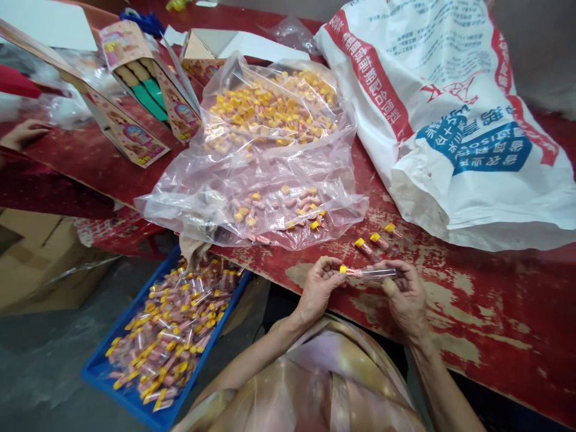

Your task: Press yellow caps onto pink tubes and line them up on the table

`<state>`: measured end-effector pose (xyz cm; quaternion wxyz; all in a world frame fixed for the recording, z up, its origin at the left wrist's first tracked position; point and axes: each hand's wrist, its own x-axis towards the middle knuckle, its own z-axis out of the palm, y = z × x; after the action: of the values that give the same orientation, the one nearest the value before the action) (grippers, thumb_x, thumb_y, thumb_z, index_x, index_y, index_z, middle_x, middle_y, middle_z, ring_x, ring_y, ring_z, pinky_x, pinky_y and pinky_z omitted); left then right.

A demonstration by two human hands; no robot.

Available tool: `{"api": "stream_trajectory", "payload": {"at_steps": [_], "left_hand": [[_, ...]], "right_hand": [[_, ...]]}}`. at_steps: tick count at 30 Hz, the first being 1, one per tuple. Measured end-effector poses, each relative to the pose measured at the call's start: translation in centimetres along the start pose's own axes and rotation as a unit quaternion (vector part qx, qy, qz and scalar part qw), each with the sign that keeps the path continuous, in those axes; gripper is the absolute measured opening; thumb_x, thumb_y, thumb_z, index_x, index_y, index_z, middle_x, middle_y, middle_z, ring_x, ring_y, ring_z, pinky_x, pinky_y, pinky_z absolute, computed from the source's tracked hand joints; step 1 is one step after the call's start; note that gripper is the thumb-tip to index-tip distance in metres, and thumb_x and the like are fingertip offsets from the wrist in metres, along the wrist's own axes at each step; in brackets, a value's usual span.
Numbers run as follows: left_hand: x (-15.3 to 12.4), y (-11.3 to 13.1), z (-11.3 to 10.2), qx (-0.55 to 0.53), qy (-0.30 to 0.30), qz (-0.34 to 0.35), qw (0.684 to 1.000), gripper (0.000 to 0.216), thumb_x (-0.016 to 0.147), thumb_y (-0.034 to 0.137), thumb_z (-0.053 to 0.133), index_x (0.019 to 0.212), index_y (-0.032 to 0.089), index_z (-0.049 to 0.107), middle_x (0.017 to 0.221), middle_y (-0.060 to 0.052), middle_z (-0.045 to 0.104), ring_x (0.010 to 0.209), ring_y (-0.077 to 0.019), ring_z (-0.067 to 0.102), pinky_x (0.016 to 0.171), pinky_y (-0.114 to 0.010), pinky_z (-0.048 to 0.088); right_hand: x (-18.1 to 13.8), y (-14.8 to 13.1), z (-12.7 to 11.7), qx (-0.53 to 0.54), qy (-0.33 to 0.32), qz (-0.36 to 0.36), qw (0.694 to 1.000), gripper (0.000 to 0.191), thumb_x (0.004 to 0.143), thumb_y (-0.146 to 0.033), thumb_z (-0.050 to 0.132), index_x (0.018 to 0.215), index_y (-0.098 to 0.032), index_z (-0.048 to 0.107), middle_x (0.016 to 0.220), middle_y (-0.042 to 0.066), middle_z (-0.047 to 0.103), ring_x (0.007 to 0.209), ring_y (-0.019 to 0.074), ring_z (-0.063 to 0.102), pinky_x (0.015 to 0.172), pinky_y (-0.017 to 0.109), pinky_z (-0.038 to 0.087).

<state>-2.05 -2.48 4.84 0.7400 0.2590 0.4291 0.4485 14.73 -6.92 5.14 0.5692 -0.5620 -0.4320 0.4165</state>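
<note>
Clear tube (375, 273): between the left grip (315, 289) and the right grip (408, 299), at the worktop's (499, 294) near edge; yellow cap (343, 270) and pink-and-white filling (354, 273) at its left end.
Left grip: thumb and fingers pinched together on the capped end.
Right grip: clamped on the clear end.
Plastic bag (189, 183): on the worktop, heaped with yellow-capped pink pieces (258, 111).
Blue tray (108, 391): lower than the worktop, full of yellow-capped tubes (180, 327).
Loose tubes (380, 241): three, just beyond the held one.
White sack (450, 108): contents hidden.
</note>
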Motion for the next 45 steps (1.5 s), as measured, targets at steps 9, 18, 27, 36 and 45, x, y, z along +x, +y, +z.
{"api": "stream_trajectory", "payload": {"at_steps": [9,18,27,36,45], "left_hand": [[-0.5,-0.7,0.2,0.038,0.003,0.006,0.999,0.025,0.069,0.030,0.075,0.086,0.014,0.068,0.079,0.000,0.066,0.065,-0.0094,0.059,0.066,-0.023,0.049],[-1.2,-0.9,0.9,0.140,-0.044,0.047,0.988,0.027,0.079,0.021,0.056,0.103,0.017,0.068,0.091,-0.003,0.067,0.081,-0.0131,0.060,0.084,-0.028,0.049],[-0.1,0.1,0.3,0.363,-0.026,0.154,0.919,0.031,0.079,0.011,0.050,0.104,0.017,0.066,0.119,-0.010,0.053,0.091,-0.0149,0.058,0.080,-0.028,0.050],[2.3,5.3,-4.4,0.501,0.223,0.353,0.758,0.025,0.083,0.009,0.044,0.098,0.017,0.062,0.093,-0.008,0.061,0.092,-0.0197,0.057,0.085,-0.034,0.047],[8.0,7.9,-7.1,0.659,0.195,0.325,0.650,0.028,0.084,0.017,0.046,0.104,0.017,0.065,0.096,-0.013,0.067,0.099,-0.0271,0.061,0.092,-0.042,0.045]], "right_hand": [[0.1,0.3,0.5,-0.173,-0.133,-0.030,0.976,0.020,0.088,-0.029,0.055,0.107,-0.022,0.055,0.106,0.006,0.059,0.097,0.0171,0.059,0.084,0.031,0.049],[-0.5,0.7,1.9,-0.321,-0.101,-0.185,0.923,0.022,0.093,-0.019,0.045,0.114,-0.018,0.051,0.100,0.008,0.058,0.092,0.0166,0.058,0.081,0.030,0.048],[1.9,-2.6,1.8,-0.646,-0.251,-0.064,0.718,0.012,0.090,-0.015,0.042,0.084,-0.017,0.053,0.084,0.005,0.053,0.059,0.0151,0.053,0.051,0.029,0.027],[3.2,-1.9,2.6,-0.675,-0.353,-0.048,0.647,0.012,0.075,-0.007,0.050,0.080,-0.018,0.051,0.083,0.005,0.052,0.058,0.0178,0.060,0.049,0.029,0.019],[2.2,3.3,0.2,-0.528,-0.127,-0.395,0.741,0.031,0.095,-0.024,0.036,0.121,-0.013,0.049,0.106,0.012,0.062,0.093,0.0203,0.059,0.079,0.033,0.041]]}}
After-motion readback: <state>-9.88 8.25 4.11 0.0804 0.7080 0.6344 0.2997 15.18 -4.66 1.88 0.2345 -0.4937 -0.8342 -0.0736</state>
